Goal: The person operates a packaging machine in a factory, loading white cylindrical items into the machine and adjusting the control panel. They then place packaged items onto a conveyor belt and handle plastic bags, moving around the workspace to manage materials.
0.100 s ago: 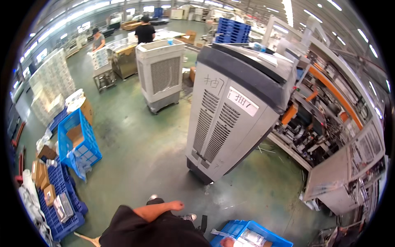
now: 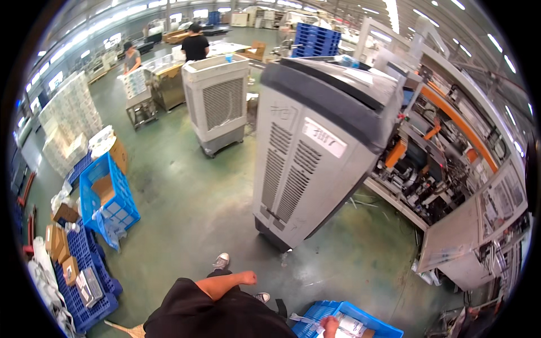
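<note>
My left hand hangs in front of my body with its fingers curled in, and nothing shows in it. At the lower edge my right hand is over a blue plastic crate. White packages with printing lie in that crate, right beside the hand. Those fingers are small and smeared, so I cannot make out whether they grip anything. My shoes stand on the green floor, one ahead of the other.
A tall grey air cooler stands close ahead, a second cooler behind it. An open machine lines the right. At left are a blue crate and a blue pallet with boxes. Two people work farther back.
My left hand has shifted slightly right and up. The right hand has moved right over the crate. A shoe at left has come further into view, and the scene has shifted slightly.
</note>
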### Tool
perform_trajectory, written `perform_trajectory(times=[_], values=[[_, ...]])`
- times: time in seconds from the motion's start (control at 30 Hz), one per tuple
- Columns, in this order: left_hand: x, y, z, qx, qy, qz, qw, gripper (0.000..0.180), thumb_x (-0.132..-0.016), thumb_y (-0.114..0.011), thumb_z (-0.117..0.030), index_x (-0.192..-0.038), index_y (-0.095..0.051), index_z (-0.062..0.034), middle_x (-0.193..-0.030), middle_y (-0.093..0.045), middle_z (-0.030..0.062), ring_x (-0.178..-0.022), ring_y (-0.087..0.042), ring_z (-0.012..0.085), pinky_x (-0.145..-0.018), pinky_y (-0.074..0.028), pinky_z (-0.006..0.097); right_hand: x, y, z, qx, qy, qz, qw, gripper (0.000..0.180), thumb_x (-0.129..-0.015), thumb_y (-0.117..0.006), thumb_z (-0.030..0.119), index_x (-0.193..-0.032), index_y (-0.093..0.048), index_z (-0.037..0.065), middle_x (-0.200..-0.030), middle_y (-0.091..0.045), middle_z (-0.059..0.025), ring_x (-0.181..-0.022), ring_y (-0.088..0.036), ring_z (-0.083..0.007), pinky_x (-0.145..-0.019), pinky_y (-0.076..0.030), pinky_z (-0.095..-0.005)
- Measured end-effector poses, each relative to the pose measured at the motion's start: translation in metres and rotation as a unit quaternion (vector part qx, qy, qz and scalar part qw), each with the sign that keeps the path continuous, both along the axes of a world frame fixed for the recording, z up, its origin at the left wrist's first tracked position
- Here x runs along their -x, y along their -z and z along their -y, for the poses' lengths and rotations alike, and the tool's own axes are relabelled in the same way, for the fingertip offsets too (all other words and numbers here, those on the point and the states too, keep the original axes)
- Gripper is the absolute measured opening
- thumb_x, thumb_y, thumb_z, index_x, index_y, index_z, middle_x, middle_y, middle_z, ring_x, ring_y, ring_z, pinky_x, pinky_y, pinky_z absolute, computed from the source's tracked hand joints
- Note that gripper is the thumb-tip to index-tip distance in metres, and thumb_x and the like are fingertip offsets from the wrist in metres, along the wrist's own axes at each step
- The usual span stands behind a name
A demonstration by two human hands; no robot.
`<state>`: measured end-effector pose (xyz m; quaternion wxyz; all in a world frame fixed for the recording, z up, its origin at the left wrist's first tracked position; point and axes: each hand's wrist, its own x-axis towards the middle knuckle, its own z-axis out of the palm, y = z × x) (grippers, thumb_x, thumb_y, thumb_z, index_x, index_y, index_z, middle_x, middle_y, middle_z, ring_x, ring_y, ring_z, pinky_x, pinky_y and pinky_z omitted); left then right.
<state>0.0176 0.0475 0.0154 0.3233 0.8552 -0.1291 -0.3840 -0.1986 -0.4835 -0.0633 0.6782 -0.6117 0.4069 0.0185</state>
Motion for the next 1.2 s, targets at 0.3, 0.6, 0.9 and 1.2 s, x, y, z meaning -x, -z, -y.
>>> perform_trajectory(times=[0.3,0.6,0.9,1.2], values=[[-0.06,0.022,0.024,0.007,-0.253,-0.007,0.967,0.03,-0.078,-0.062,-0.029,-0.087,-0.07,-0.0016,-0.09,-0.069,0.0198,-0.086,-0.066,0.0337,-0.08,-0.05,0.042,0.048,-0.076,-0.052,0.056,0.023,-0.102,0.993,0.023,-0.093,-0.052,0.022,-0.094,-0.062,0.001,-0.074,-0.066,-0.013,-0.058,-0.065,-0.0223,-0.053,-0.054,-0.0329],[-0.151,0.077,0.052,-0.203,0.044,-0.097,0.973,0.037,-0.085,-0.054,-0.038,-0.092,-0.072,-0.0073,-0.092,-0.07,0.0152,-0.092,-0.066,0.032,-0.084,-0.051,0.041,0.077,-0.033,-0.14,0.079,-0.052,-0.193,0.977,0.026,-0.09,-0.055,0.025,-0.085,-0.064,0.002,-0.073,-0.066,-0.0125,-0.06,-0.063,-0.0205,-0.054,-0.052,-0.034],[-0.163,0.059,0.223,0.015,0.19,-0.048,0.981,0.039,-0.083,-0.054,-0.036,-0.097,-0.069,-0.0022,-0.1,-0.066,0.0226,-0.099,-0.063,0.0379,-0.086,-0.049,0.045,0.086,-0.054,-0.199,0.322,-0.193,-0.212,0.902,0.027,-0.088,-0.055,0.026,-0.084,-0.065,0.002,-0.071,-0.065,-0.0117,-0.062,-0.063,-0.0189,-0.058,-0.052,-0.034],[-0.2,0.081,0.196,-0.033,0.056,-0.072,0.995,0.022,-0.081,-0.058,-0.024,-0.083,-0.069,-0.0054,-0.084,-0.069,0.0162,-0.08,-0.067,0.0311,-0.072,-0.051,0.042,-0.057,-0.106,-0.124,0.05,0.121,-0.143,0.981,0.018,-0.09,-0.058,0.019,-0.095,-0.063,0.002,-0.078,-0.064,-0.0062,-0.067,-0.06,-0.0147,-0.061,-0.05,-0.0285]])
